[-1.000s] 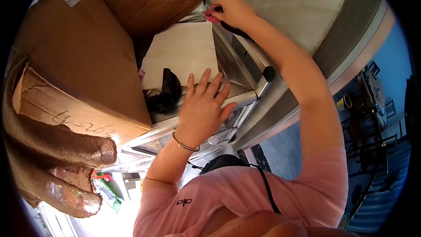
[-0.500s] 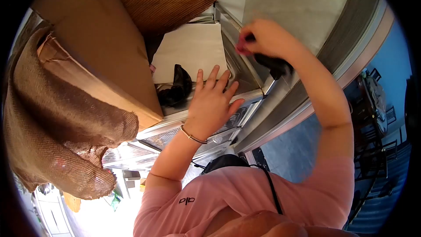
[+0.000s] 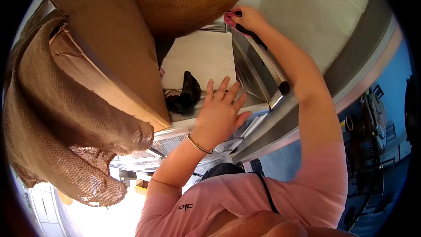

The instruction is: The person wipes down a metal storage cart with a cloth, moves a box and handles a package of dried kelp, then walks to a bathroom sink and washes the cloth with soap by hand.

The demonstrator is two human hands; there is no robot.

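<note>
My left hand [image 3: 221, 109] lies palm down, fingers spread, at the front edge of a metal-framed shelf top [image 3: 250, 92]. A sheet of white paper [image 3: 204, 57] is just beyond its fingertips. Beside that hand, to the left, sits a crumpled shiny black item [image 3: 189, 90], whose kind I cannot make out. My right hand [image 3: 249, 19] is closed around a pink and black cloth [image 3: 230, 16] at the far end of the metal side rail. Part of the cloth hangs along the rail below the hand.
A large cardboard box [image 3: 105, 39] with brown burlap [image 3: 57, 118] over its near side stands at left. A round ribbed brown object [image 3: 188, 0] is at the back. A tiled wall [image 3: 315, 13] borders the right side. Chairs and a table [image 3: 377, 118] show far right.
My right hand has moved away from me along the rail with the cloth, toward its far end. My left hand stays at the shelf edge. The view has shifted slightly.
</note>
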